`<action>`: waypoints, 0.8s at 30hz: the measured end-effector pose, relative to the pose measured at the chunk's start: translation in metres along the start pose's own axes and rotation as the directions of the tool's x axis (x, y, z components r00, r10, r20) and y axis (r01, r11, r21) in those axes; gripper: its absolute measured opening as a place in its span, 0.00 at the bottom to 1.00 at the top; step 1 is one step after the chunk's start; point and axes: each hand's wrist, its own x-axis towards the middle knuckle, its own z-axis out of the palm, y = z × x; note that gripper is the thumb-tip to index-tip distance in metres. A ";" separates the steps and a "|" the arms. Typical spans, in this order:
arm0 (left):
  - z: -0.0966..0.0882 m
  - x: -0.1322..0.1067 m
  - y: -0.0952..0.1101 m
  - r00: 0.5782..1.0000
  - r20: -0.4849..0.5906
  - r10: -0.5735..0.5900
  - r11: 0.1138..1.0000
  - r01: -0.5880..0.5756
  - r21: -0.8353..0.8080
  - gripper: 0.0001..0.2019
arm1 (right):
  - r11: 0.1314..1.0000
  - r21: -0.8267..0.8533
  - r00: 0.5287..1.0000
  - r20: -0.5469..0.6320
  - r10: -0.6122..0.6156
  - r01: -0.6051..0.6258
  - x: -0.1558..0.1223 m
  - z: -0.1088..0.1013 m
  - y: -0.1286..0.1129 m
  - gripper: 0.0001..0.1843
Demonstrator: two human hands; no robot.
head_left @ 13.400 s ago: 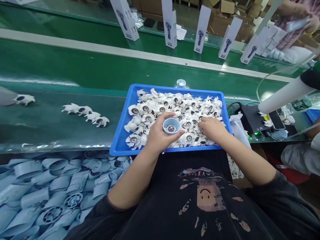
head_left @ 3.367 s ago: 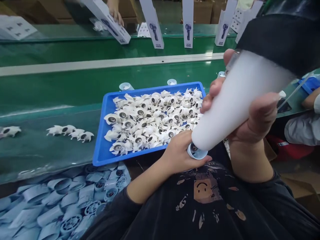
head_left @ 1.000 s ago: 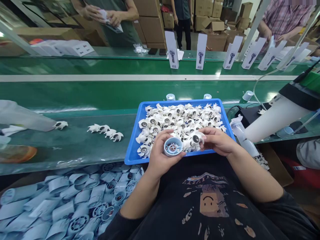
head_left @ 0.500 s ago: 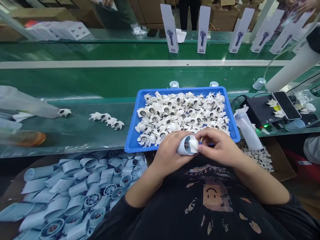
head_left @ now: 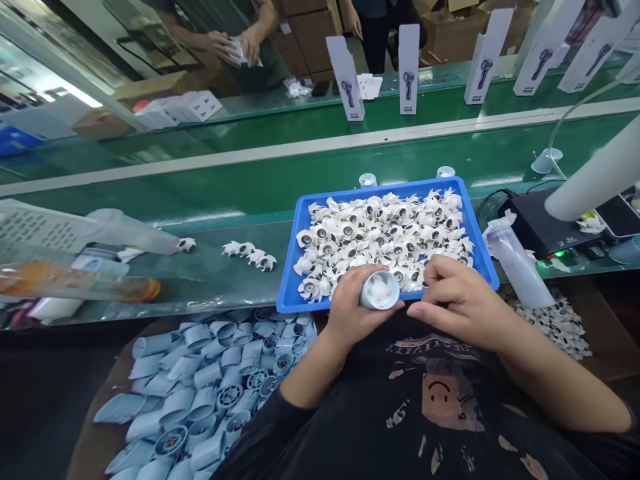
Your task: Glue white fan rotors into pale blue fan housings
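My left hand [head_left: 353,303] is wrapped around a light blue fan housing [head_left: 369,298], a short round tube with its open mouth facing up towards me. Inside that mouth sits a white fan blade [head_left: 380,288]. Just right of the housing, my right hand [head_left: 453,297] is apart from it, fingers loosely curled and thumb stretched out, with nothing visible between them. Behind both hands lies a blue tray [head_left: 287,280] heaped with white fan blades [head_left: 367,230], many showing dark round hubs.
Light blue housings [head_left: 200,393] fill a container at lower left. Several fan blades [head_left: 255,255] lie in a row on the bench, near an orange bottle [head_left: 100,281]. A black box [head_left: 540,223] and a clear plastic tube [head_left: 520,263] are at right. White cartons [head_left: 409,70] stand behind.
The white fan blade, earlier pinched by my right hand at the housing's mouth, now sits inside. My right hand has let go and drawn away to the right. The view has shifted and tilted.
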 end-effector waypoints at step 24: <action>0.001 0.012 -0.018 0.992 -0.035 0.124 0.973 -0.114 0.199 0.26 | 0.895 -0.433 0.973 -0.140 -0.184 0.107 -0.005 0.021 0.012 0.26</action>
